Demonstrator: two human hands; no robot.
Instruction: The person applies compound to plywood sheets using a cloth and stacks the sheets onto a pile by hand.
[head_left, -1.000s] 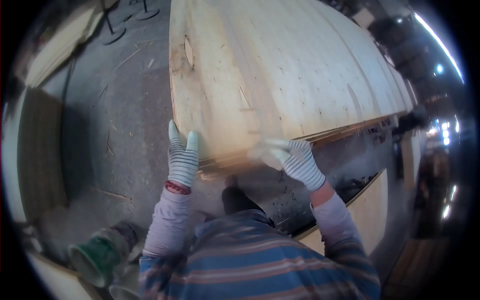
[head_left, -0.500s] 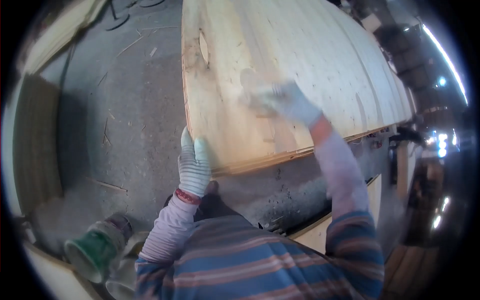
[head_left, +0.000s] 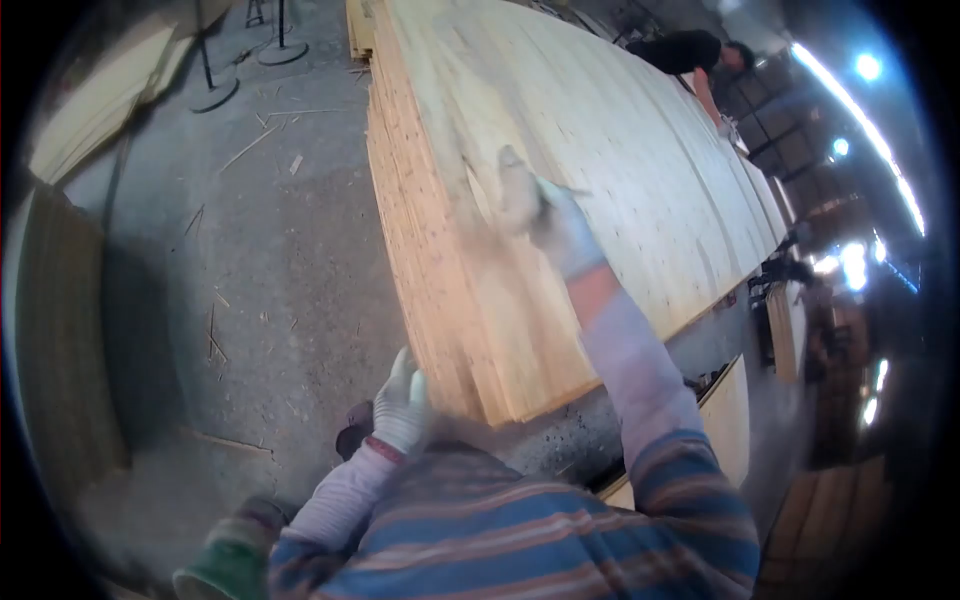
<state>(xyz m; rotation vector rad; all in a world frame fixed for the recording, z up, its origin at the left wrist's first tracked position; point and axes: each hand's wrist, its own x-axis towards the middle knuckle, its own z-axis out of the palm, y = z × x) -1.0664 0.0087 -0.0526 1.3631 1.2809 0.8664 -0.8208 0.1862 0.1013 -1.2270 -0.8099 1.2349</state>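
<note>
A stack of large plywood sheets [head_left: 640, 170] lies before me, its layered edge [head_left: 420, 230] facing left. My right hand [head_left: 565, 228], in a pale glove, is over the top sheet. It is closed around a flat greyish scraper-like piece [head_left: 518, 190], whose exact kind is blurred. A thin strip sticks out to the right of the fingers. My left hand [head_left: 400, 408], in a striped glove, is by the near left corner of the stack. Its fingers are stretched out and hold nothing; whether they touch the sheets is unclear.
A green bucket [head_left: 235, 555] stands on the floor at lower left. More stacked sheets [head_left: 65, 330] are along the left side. Round-based metal stands [head_left: 283, 52] are at the back. A co-worker [head_left: 685, 52] leans over the far side. Wood scraps litter the grey floor.
My left hand has come away from the stack's left edge, toward my body. My right hand has turned upward over the sheet. The view has shifted, showing the layered edge and a co-worker.
</note>
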